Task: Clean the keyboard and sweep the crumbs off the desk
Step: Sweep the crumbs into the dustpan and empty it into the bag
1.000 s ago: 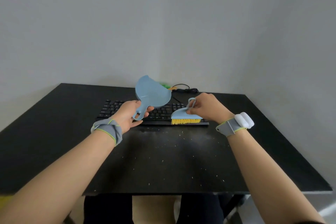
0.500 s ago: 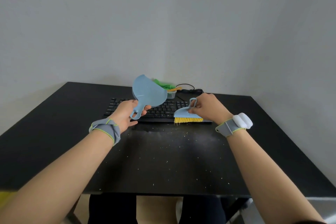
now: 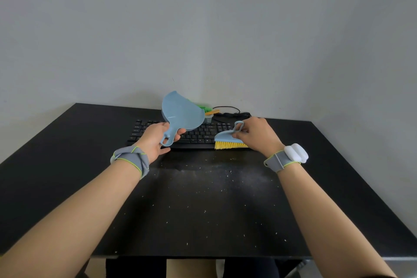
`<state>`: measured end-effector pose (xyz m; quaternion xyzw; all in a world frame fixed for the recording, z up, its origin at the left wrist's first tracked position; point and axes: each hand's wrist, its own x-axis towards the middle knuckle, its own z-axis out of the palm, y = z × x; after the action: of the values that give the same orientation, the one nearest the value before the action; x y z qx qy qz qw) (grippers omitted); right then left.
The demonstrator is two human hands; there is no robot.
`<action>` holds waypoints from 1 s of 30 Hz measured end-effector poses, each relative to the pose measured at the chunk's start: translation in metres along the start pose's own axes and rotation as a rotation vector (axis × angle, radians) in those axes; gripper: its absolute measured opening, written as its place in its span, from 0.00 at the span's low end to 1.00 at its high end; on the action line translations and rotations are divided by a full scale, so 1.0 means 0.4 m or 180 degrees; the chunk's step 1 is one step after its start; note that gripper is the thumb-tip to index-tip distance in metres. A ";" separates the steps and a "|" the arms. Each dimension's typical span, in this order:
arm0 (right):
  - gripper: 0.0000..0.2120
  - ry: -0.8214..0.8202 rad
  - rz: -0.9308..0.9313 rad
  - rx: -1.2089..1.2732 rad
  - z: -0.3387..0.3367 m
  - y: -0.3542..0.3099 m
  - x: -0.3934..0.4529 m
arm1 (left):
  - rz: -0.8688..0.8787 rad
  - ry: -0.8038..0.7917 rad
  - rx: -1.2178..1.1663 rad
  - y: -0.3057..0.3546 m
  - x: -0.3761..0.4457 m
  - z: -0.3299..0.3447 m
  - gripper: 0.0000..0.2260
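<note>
Both hands are busy: the left hand [image 3: 155, 140] grips the handle of the blue dustpan [image 3: 181, 114], raised and tilted above the keyboard [image 3: 198, 136], while the right hand [image 3: 256, 136] pinches the small yellow-bristled brush [image 3: 228, 141] at the keyboard's 3 o'clock end. Over the last second the brush has barely shifted along the front key rows. Crumbs [image 3: 204, 211] still litter the tabletop [image 3: 56, 165] toward 6 o'clock, so desk sweeping seems yet to come.

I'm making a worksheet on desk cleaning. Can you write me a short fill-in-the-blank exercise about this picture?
1. The left hand holds the blue dustpan by its ____.
2. The brush in the right hand has ____ bristles.
3. The bristles rest on the near right edge of the ____.
4. Pale crumbs lie scattered on the black ____.

Missing words: handle; yellow; keyboard; desk
</note>
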<state>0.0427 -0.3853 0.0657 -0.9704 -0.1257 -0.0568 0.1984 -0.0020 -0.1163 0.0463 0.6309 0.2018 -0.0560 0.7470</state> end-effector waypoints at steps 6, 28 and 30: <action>0.12 -0.0143 -0.0052 0.0089 -0.002 -0.009 -0.004 | -0.0047 0.0069 0.0003 -0.001 0.004 -0.003 0.09; 0.13 -0.0403 -0.0602 0.0089 0.018 -0.157 -0.053 | 0.0053 0.0329 -0.0636 -0.026 -0.087 -0.080 0.10; 0.11 -0.0432 -0.0602 0.0058 0.053 -0.182 -0.050 | 0.0083 0.0389 -0.0716 -0.027 -0.098 -0.090 0.10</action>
<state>0.0055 -0.3165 0.0703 -0.9539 -0.2303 -0.0083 0.1920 -0.0497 -0.0903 0.0463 0.5480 0.2437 0.0152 0.8000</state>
